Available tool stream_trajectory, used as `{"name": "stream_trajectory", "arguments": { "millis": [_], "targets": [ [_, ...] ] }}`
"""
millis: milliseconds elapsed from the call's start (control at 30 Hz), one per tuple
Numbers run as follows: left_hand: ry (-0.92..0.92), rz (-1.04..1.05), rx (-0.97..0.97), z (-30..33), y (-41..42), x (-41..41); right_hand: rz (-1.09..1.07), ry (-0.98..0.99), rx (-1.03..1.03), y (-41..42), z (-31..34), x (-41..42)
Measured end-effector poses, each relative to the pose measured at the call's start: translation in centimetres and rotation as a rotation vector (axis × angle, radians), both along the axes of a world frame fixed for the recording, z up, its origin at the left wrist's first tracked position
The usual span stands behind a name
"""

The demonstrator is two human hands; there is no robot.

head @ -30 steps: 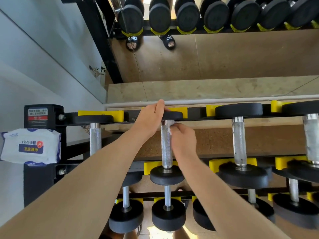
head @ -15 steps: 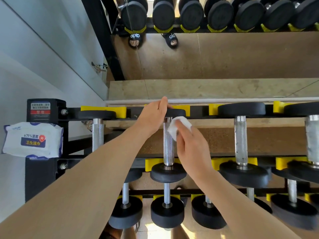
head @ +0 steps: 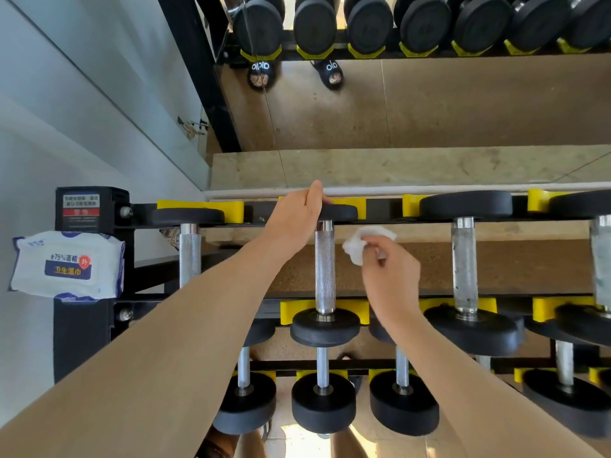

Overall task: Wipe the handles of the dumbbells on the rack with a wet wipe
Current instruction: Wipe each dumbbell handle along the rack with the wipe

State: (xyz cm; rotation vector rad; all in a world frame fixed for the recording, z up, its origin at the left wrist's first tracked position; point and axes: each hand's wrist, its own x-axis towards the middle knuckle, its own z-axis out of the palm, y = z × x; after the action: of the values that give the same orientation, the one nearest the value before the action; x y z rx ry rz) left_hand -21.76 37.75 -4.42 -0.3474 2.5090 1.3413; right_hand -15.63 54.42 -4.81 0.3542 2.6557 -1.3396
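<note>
The left hand [head: 299,214] grips the far head of the second dumbbell [head: 325,264] on the top tier of the rack [head: 92,328], steadying it. The right hand [head: 388,269] pinches a crumpled wet wipe [head: 358,244] just beside the knurled handle, clear of the metal. That handle looks bright and clean, so the likely call is to carry the wipe right to the next dumbbell [head: 464,262], whose handle looks cloudy and smeared. To do that well, the person should wrap the wipe round the bar, run it the whole length between the heads, and twist so the underside gets covered too; a steadying hand on one head stops the weight rolling in its yellow cradles [head: 352,310].

A pack of wipes [head: 66,264] sits on the rack's left end, under a warning label [head: 81,206]. More dumbbells lie on the lower tier. Behind is a mirror [head: 429,104] above a pale ledge, reflecting a row of dumbbells and two slippered feet; a white wall runs down the left.
</note>
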Motion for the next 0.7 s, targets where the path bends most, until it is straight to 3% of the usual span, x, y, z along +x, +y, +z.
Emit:
{"name": "stream_trajectory", "arguments": {
  "millis": [67, 100, 167, 233, 333, 467, 700],
  "targets": [
    [-0.006, 0.009, -0.003, -0.1, 0.0, 0.0, -0.393, -0.431, -0.556, -1.2, 0.3, -0.8],
    [-0.006, 0.015, -0.002, -0.2, 0.0, 0.0, -0.467, -0.593, -0.735, -1.9, 0.5, -1.1],
    [0.001, 0.023, 0.005, -0.3, 0.0, 0.0, -0.410, -0.746, -0.785, -3.1, 0.4, -1.5],
    [0.003, 0.026, 0.003, 0.0, 0.0, 0.1, -0.279, -0.773, -0.594, -3.7, 0.3, -2.1],
    [0.008, 0.024, 0.004, 0.2, 0.2, 0.1, -0.077, -0.683, -0.274, -3.2, 0.7, -2.5],
    [0.001, 0.030, 0.002, 0.1, 0.1, 0.1, 0.113, -0.412, -0.274, -2.8, 0.2, -0.9],
    [0.006, 0.033, -0.012, 0.1, 0.2, 0.2, 0.197, 0.024, 0.004, -1.9, -0.5, 1.1]
  ]
}}
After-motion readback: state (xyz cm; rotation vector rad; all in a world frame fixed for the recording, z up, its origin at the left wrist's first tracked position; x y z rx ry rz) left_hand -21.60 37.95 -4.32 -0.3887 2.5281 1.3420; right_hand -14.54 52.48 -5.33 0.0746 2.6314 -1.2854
